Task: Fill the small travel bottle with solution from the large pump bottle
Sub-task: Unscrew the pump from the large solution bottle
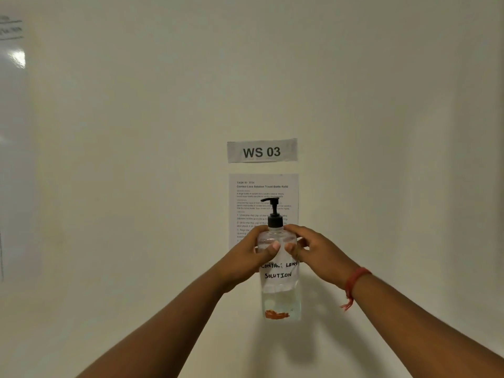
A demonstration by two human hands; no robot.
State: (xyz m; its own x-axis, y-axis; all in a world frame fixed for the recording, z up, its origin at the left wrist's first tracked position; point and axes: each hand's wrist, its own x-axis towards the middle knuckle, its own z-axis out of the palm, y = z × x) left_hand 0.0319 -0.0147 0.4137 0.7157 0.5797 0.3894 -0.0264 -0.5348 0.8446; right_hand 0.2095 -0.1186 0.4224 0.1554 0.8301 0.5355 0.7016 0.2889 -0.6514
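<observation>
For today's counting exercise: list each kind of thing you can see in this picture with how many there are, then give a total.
Pump bottle, held up by the left hand and right hand: 1
Hands: 2
Paper signs on the wall, the WS 03 label and the task sheet: 2
Red wrist thread: 1
Total: 6
No small travel bottle is in view.

Clear plastic pump bottle (pixel 279 268) upright, centre, held up before the far wall (pixel 381 105). Left hand (pixel 246 261) on its left side, right hand (pixel 313 251) on its right. Printed paper sheet (pixel 263 192) behind the pump head; paper "WS 03" label (pixel 262 150) above that sheet.
</observation>
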